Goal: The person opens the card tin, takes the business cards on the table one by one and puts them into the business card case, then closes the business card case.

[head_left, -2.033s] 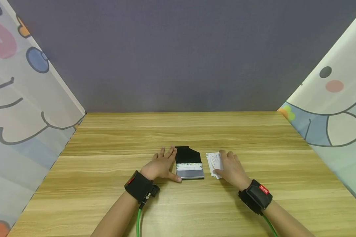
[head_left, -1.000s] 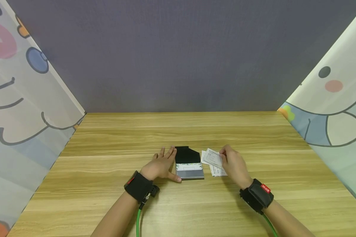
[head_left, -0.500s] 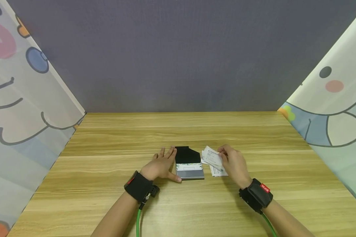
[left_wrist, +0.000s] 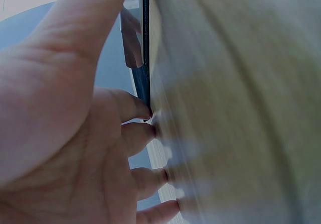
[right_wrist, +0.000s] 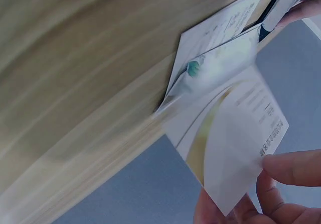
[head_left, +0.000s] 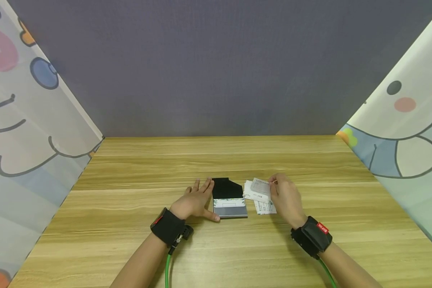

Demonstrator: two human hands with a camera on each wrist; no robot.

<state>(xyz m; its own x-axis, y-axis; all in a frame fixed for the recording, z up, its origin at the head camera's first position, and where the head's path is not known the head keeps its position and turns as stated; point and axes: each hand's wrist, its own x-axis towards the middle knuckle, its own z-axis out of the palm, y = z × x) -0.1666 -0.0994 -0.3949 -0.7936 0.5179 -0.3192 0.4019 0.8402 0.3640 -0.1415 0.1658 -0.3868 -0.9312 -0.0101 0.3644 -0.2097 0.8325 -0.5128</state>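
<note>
My left hand [head_left: 193,202] lies spread on the table, its fingertips and thumb at the left edge of a card case [head_left: 231,213]. The case is grey in front with its black flap [head_left: 226,188] folded back, and a leaf-patterned card [head_left: 229,203] shows in its pocket. In my right hand [head_left: 287,200] a business card [right_wrist: 235,133] is pinched between thumb and fingers. White with a gold curve and small print, it stands tilted up from the others. Beneath it, more printed white cards [head_left: 253,195] overlap on the table, one lower card [head_left: 264,207] jutting toward me.
The wooden table [head_left: 137,168] runs back to a dark grey panel [head_left: 216,72]. Cartoon-printed sheets [head_left: 410,156] flank it on both sides. Green cables [head_left: 168,268] trail from the black wrist straps [head_left: 168,227].
The right hand first lay over the gathered cards; they have since fanned out leftward. It now pinches one card and tilts it up. The left hand and the case have stayed put.
</note>
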